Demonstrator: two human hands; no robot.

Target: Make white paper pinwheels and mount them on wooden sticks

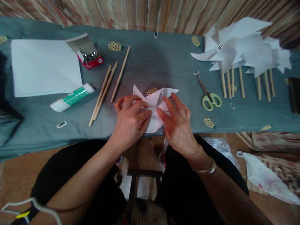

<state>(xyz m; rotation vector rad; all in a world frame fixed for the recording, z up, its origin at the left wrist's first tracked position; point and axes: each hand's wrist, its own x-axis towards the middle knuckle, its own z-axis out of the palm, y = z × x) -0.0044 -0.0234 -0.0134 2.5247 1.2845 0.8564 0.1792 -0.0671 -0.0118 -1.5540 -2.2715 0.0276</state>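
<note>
Between my hands, at the table's front edge, lies a white paper pinwheel (154,120) with its corners partly folded inward. My left hand (132,117) is closed on its left side, the fingertips pressed together near the middle of the paper. My right hand (177,122) grips a folded flap on the other side with thumb and fingers. The paper's centre is partly covered by the fingers of both hands. Above my left hand lies a wooden stick (120,74). Scissors (208,97) with pale green handles rest to the right of my right hand.
Two more wooden sticks (103,93) lie left, near a glue stick (72,97), white paper sheets (44,68) and an open red box (93,63) of shiny metal pins. Several finished pinwheels (248,50) on sticks are piled at the back right. A white plastic bag (264,175) is on the floor.
</note>
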